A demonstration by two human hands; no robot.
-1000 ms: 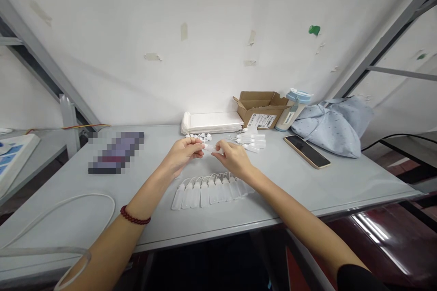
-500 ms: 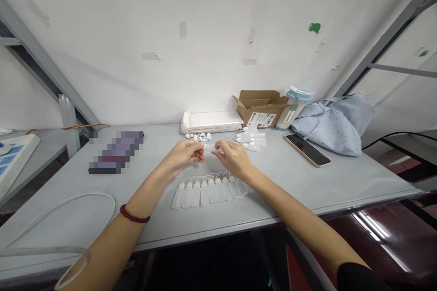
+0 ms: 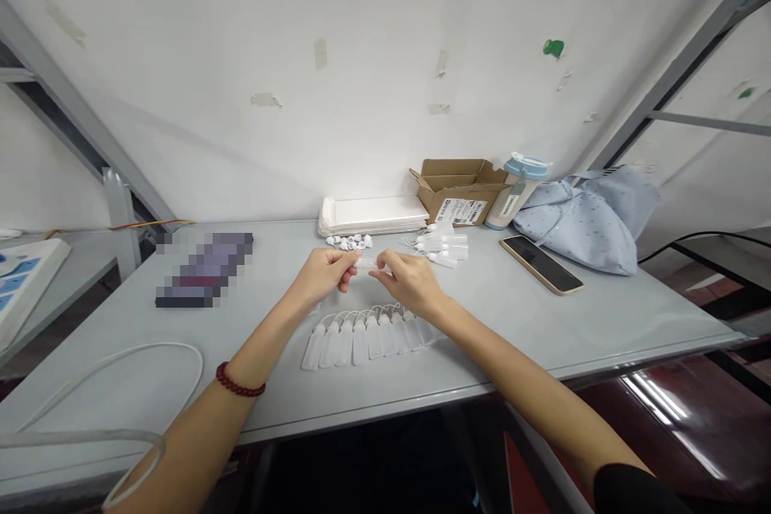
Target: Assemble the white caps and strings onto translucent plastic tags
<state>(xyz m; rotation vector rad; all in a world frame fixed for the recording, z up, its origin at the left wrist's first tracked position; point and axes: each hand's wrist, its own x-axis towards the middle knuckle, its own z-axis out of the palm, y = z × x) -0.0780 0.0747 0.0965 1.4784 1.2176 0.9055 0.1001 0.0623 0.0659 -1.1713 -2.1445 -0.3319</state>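
Both my hands meet above the middle of the grey table (image 3: 542, 321), pinching one small white plastic bottle (image 3: 365, 263) between them. My left hand (image 3: 322, 273) grips one end with closed fingers. My right hand (image 3: 409, 281) pinches the other end. Just in front of my hands lies a row of several small white bottles (image 3: 365, 333) side by side. Behind my hands sit several small white caps (image 3: 349, 242) and a loose group of more small bottles (image 3: 442, 249).
A stack of white pouches (image 3: 373, 214), an open cardboard box (image 3: 461, 189), a blue-lidded cup (image 3: 515, 193) and a light blue cloth bag (image 3: 584, 225) stand at the back. A phone (image 3: 540, 264) lies right. A blurred dark object (image 3: 205, 269) lies left; clear tubing (image 3: 108, 385) curls at front left.
My hands stay together on the small bottle, with only slight finger movement. Nothing else on the table has moved.
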